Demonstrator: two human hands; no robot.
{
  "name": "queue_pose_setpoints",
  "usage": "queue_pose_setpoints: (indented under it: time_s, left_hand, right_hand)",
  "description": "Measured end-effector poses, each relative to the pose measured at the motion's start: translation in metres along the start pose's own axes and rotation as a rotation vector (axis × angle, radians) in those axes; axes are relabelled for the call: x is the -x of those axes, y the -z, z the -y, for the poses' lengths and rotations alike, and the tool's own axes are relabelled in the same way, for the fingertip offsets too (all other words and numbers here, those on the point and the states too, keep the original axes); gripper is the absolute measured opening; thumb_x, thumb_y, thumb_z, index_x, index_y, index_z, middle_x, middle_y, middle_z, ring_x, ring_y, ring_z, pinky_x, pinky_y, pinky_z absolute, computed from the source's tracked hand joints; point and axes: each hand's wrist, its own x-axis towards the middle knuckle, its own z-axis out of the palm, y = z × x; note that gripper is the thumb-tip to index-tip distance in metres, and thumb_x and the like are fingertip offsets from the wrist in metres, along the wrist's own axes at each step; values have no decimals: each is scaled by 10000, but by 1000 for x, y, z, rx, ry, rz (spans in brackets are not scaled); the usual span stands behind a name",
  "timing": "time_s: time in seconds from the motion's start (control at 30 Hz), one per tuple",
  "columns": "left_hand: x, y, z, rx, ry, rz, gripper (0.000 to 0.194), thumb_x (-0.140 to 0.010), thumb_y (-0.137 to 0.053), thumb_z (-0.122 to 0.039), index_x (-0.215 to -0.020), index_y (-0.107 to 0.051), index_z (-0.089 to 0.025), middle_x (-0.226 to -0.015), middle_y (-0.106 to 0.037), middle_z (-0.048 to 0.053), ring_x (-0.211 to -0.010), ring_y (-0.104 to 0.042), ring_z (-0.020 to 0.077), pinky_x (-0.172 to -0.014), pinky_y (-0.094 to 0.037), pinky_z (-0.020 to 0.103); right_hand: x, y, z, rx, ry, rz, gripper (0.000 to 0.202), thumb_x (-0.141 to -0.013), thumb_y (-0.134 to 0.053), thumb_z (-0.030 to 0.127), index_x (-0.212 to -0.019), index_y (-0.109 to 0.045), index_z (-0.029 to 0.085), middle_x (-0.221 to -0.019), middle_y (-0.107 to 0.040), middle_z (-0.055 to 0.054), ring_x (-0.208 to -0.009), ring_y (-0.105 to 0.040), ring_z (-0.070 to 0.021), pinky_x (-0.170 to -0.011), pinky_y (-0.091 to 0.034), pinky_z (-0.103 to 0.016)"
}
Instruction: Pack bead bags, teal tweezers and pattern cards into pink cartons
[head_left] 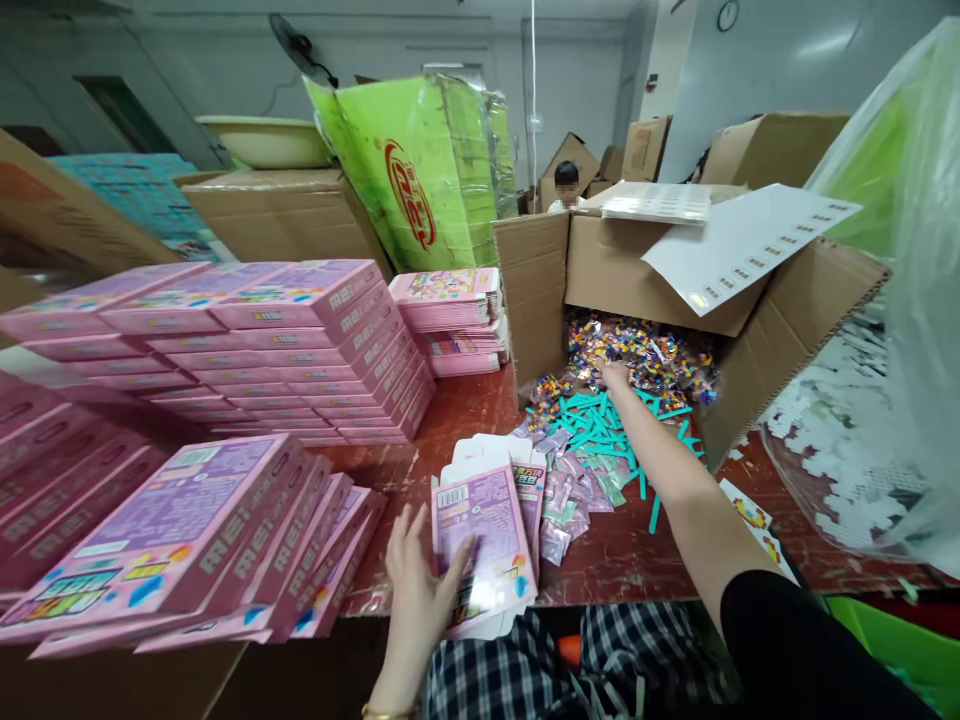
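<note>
My left hand (421,572) is spread at the table's front edge, its thumb lying over a flat pink-and-purple carton (484,540) with a barcode. More flat cartons lie under and behind that one, their white flaps (480,448) showing. My right hand (615,376) reaches into an open cardboard box and touches clear bags of small colourful pieces (652,355); its fingertips are partly hidden there. Teal plastic strips (592,422) lie in a heap below my right forearm. Nearer me are small purple and green packets (574,490).
Pink cartons (300,350) are stacked at the left, with more leaning in front (172,530). Flat cartons (450,310) stand behind. The cardboard box's flap (536,290) rises beside my reach. A clear bag of white pieces (862,440) is at the right. A person (566,188) is beyond.
</note>
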Motion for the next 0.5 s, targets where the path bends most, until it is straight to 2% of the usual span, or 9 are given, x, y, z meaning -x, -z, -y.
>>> queue_pose_setpoints:
  time_s: [0.07,0.13,0.2,0.27,0.33,0.37,0.43,0.47,0.5]
  left_hand:
    - [8,1,-20,83,-40,-14,617,-781,-691,-438,-1316,-511,-189,-1475,-431,163,-1409,-352,339,-1180,-246,542]
    - [19,-9,-43,338,38,111,506,-830,-652,-422,-1277,-548,-210,-1377,-552,135,-1311,-499,297,-1148,-336,498]
    - [33,-31,-63,685,235,325,503,-853,-609,-488,-1268,-556,-210,-1303,-619,132,-1208,-595,280,-1084,-427,483]
    - [50,-62,-79,949,490,539,580,-823,-619,-557,-1272,-553,-197,-1277,-639,139,-1132,-644,276,-1005,-499,464]
    - [69,-90,-92,1026,686,680,622,-741,-722,-541,-1225,-584,-175,-1180,-686,126,-1020,-687,251,-907,-552,399]
    - [79,-100,-98,1011,742,725,619,-694,-777,-503,-1183,-607,-164,-1087,-715,106,-931,-702,226,-839,-569,354]
    - [95,-112,-107,975,770,785,592,-642,-831,-440,-1120,-624,-158,-878,-728,46,-709,-681,161,-661,-562,272]
    - [101,-113,-110,971,761,813,588,-637,-835,-429,-1115,-618,-165,-796,-710,15,-606,-639,129,-570,-532,241]
    - [106,-113,-112,966,751,847,596,-639,-834,-423,-1131,-604,-176,-743,-689,-9,-527,-590,105,-498,-493,218]
  right_hand:
    - [27,11,-3,-67,-30,100,216,-880,-649,277,-715,-564,166,-619,-617,23,-581,-627,-97,-576,-522,-194]
    - [76,33,-22,-112,-69,195,227,-835,-697,313,-707,-575,171,-654,-653,3,-647,-670,-126,-622,-550,-220]
    - [142,64,-49,-128,-76,350,269,-787,-736,391,-715,-593,175,-707,-680,-9,-690,-687,-151,-655,-568,-264]
    - [210,97,-75,-86,19,572,314,-754,-749,457,-710,-608,179,-798,-695,-19,-742,-686,-158,-705,-566,-292]
    - [259,134,-90,40,168,770,314,-743,-751,472,-702,-642,180,-943,-698,-41,-856,-680,-169,-787,-545,-301]
    - [270,154,-93,117,214,820,300,-743,-750,469,-718,-668,181,-986,-696,-50,-891,-675,-174,-806,-537,-301]
    - [265,201,-91,265,227,727,287,-743,-744,468,-806,-709,190,-956,-706,-58,-861,-676,-177,-779,-537,-302]
    - [250,226,-87,336,204,583,310,-730,-752,469,-866,-716,193,-902,-711,-55,-807,-675,-175,-742,-541,-301]
    - [230,251,-82,412,174,350,344,-704,-770,467,-903,-712,193,-841,-707,-48,-750,-667,-172,-703,-540,-298]
